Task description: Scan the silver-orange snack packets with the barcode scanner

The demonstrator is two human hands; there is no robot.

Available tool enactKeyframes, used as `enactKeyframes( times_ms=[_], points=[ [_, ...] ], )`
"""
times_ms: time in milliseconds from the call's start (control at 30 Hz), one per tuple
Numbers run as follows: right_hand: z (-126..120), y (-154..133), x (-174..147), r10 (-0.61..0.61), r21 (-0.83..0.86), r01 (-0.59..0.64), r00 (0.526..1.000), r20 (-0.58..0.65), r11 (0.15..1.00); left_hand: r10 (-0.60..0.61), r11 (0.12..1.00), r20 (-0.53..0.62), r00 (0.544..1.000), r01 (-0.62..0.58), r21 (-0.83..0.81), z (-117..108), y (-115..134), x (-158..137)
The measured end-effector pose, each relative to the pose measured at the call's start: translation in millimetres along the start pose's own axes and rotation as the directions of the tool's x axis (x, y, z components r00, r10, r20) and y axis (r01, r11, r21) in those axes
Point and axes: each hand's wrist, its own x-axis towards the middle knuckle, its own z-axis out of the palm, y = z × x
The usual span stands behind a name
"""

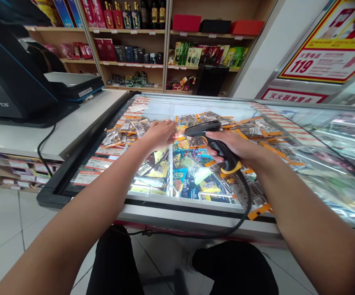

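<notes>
Nearest us are the two bare forearms [57, 229], reaching in from the lower corners above the black-trousered legs [235, 266]. In our right hand [237, 143] the fingers are closed around the handle of a black handheld barcode scanner with yellow trim [222, 150]. Its head lies roughly crosswise, its far end directed leftward at the fingertips of our left hand [161, 134], just beside them; the handle slants down to the right. Those left fingers are bent and bunched low over the clear plastic packets with orange edges [128, 126], near the scanner's head; we cannot tell whether they grip one.

More such packets lie scattered to both sides and beyond, on the glass lid of the chest freezer [195, 203], with bright wrapped goods [192, 168] beneath the glass. A thin black cable [247, 205] hangs from the scanner's handle and loops over the freezer's near edge, past packets on the right. Left of us, a black screen terminal [14, 73] stands on a white counter [26, 139].
</notes>
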Motion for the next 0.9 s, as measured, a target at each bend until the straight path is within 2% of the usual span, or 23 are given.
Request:
enactKeyframes(
  times_ms=[300, 367, 500, 600, 700, 900],
  points=[
    [-1.7, 0.3, 0.6, 0.000, 0.029, 0.001, 1.000, -0.004, 1.000, -0.002, 0.999, 0.030, 1.000, 0.001, 0.047, -3.2, -2.6, -0.5],
    [-0.8, -1.3, 0.3, -0.002, 0.057, 0.005, 0.999, -0.053, 0.998, -0.044, 0.995, 0.036, 0.998, 0.041, 0.087, -9.3, -5.4, -3.8],
    [-0.7, -6.6, 0.1, -0.030, 0.145, 0.058, 0.981, -0.191, 0.988, -0.224, 0.957, 0.037, 0.974, 0.212, 0.200, -23.1, -12.5, -13.8],
    [-2.1, -10.5, 0.4, -0.054, 0.212, 0.112, 0.964, -0.259, 0.971, -0.248, 0.942, 0.007, 0.969, 0.240, 0.237, -24.9, -8.1, -12.7],
    [-3.8, -12.7, 0.9, -0.076, 0.259, 0.156, 0.953, -0.295, 0.953, -0.149, 0.969, -0.039, 0.988, 0.154, 0.193, -15.9, 9.1, 6.6],
    [-10.1, -5.0, 6.2, -0.068, 0.304, 0.161, 0.953, -0.294, 0.939, -0.061, 0.998, 0.103, 0.993, 0.064, -0.026, 4.7, 37.0, 71.3]
  ],
)
